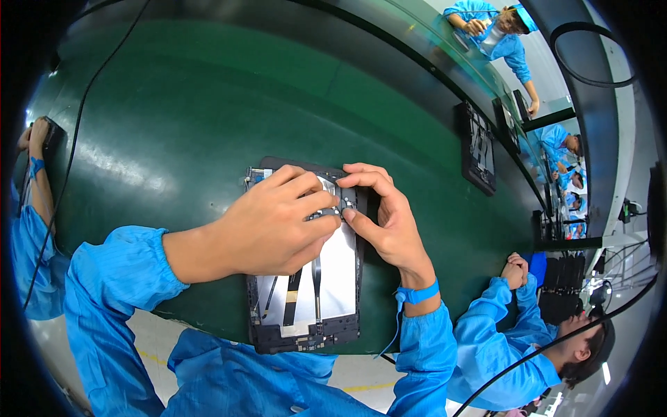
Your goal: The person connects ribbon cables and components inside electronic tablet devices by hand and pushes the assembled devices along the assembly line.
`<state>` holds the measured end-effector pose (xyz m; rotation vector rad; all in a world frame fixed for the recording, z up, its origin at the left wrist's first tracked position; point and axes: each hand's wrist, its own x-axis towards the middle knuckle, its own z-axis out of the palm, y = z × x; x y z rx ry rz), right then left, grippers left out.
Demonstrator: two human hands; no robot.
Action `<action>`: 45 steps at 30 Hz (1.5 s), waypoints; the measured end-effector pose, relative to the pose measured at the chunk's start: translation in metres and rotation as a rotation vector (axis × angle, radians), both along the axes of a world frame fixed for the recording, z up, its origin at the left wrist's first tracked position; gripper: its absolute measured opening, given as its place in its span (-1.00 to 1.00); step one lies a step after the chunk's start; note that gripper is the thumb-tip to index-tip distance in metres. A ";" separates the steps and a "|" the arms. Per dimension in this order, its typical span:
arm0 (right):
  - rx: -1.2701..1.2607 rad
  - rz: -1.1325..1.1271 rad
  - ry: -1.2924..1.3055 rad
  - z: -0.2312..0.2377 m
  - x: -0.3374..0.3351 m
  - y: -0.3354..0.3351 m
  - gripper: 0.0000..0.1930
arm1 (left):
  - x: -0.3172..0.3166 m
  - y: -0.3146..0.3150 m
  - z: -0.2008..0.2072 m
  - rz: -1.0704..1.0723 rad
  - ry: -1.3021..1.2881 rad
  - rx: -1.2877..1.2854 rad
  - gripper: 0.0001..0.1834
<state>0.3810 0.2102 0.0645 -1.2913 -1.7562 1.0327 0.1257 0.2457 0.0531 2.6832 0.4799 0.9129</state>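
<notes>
An opened tablet (340,278) lies on the green table in front of me, its inside facing up. It has a dark frame, a broad silver battery area, dark flat cables and a board strip along the near end. My left hand (278,222) reaches over its far half, fingers bent and closed at the upper right of the device. What the fingertips pinch is too small and covered to make out. My right hand (389,219) curls round the far right part of the tablet, thumb and index fingertip touching it beside the left fingers. A blue wrist strap (419,293) circles my right wrist.
Another dark opened device (478,149) sits at the table's far right, beside a glass-edged rail. A black cable (82,115) hangs down the left side. Co-workers in blue sit at the right (511,347) and left (35,229); more are beyond the rail.
</notes>
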 end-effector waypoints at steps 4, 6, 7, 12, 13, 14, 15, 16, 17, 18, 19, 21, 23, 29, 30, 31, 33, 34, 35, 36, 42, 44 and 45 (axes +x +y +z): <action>-0.030 0.010 0.017 -0.002 0.001 0.002 -0.54 | -0.001 0.000 -0.005 0.000 -0.030 -0.010 -0.65; -0.042 0.011 0.042 -0.001 0.001 0.000 -0.54 | -0.001 -0.003 -0.005 0.002 -0.059 0.001 -0.63; -0.046 0.010 0.067 0.001 0.002 0.003 -0.54 | 0.000 -0.001 -0.004 -0.001 -0.024 0.010 -0.62; -0.100 0.011 0.093 0.002 0.003 0.001 -0.54 | -0.001 -0.003 -0.006 -0.001 0.037 0.012 -0.58; -0.117 0.004 0.112 0.003 0.003 0.001 -0.54 | -0.002 -0.003 -0.006 -0.007 0.038 0.001 -0.58; -0.135 -0.003 0.131 0.004 0.002 0.001 -0.53 | -0.001 -0.002 -0.006 -0.014 0.039 -0.011 -0.59; -0.141 0.002 0.121 0.005 0.003 0.001 -0.53 | -0.001 -0.002 -0.007 -0.008 0.029 -0.017 -0.59; -0.150 -0.005 0.108 0.007 0.003 0.001 -0.54 | -0.002 0.001 -0.008 -0.027 0.000 -0.048 -0.60; -0.158 -0.013 0.095 0.008 0.003 0.002 -0.54 | -0.003 0.004 -0.009 -0.045 -0.028 -0.079 -0.61; -0.164 -0.007 0.090 0.009 0.002 0.002 -0.54 | -0.003 0.005 -0.009 -0.039 -0.033 -0.084 -0.61; -0.172 -0.012 0.091 0.010 0.002 0.002 -0.55 | -0.002 0.006 -0.010 -0.046 -0.044 -0.095 -0.63; -0.181 -0.011 0.080 0.012 -0.001 0.002 -0.57 | -0.003 0.008 -0.013 -0.049 -0.056 -0.110 -0.65; -0.187 -0.005 0.072 0.014 0.000 0.002 -0.57 | -0.001 0.008 -0.015 -0.052 -0.129 -0.142 -0.67; -0.182 0.005 0.026 0.015 -0.004 0.002 -0.58 | -0.007 0.013 -0.018 -0.004 -0.380 -0.243 -0.76; -0.196 -0.009 0.038 0.015 -0.006 0.002 -0.58 | -0.010 0.015 -0.018 0.002 -0.445 -0.251 -0.76; -0.197 -0.008 0.039 0.016 -0.006 0.002 -0.58 | -0.012 0.017 -0.017 0.003 -0.444 -0.251 -0.76; -0.171 -0.014 -0.003 0.017 -0.006 0.002 -0.59 | -0.019 0.021 -0.016 0.019 -0.510 -0.190 -0.73; -0.169 -0.012 0.000 0.017 -0.006 0.002 -0.59 | -0.023 0.023 -0.016 0.020 -0.507 -0.187 -0.73; -0.156 -0.013 -0.024 0.017 -0.006 0.002 -0.59 | -0.027 0.025 -0.015 0.049 -0.500 -0.175 -0.73; -0.142 -0.015 -0.048 0.017 -0.006 0.002 -0.60 | -0.032 0.027 -0.015 0.077 -0.492 -0.162 -0.72; -0.112 -0.014 -0.107 0.010 -0.002 0.004 -0.64 | -0.050 0.036 -0.013 0.232 -0.443 -0.138 -0.79; -0.114 -0.035 -0.096 0.007 -0.004 0.000 -0.64 | -0.054 0.040 -0.014 0.278 -0.396 -0.230 -0.83; -0.105 -0.030 -0.105 0.005 -0.004 0.000 -0.62 | -0.056 0.043 -0.016 0.263 -0.390 -0.232 -0.85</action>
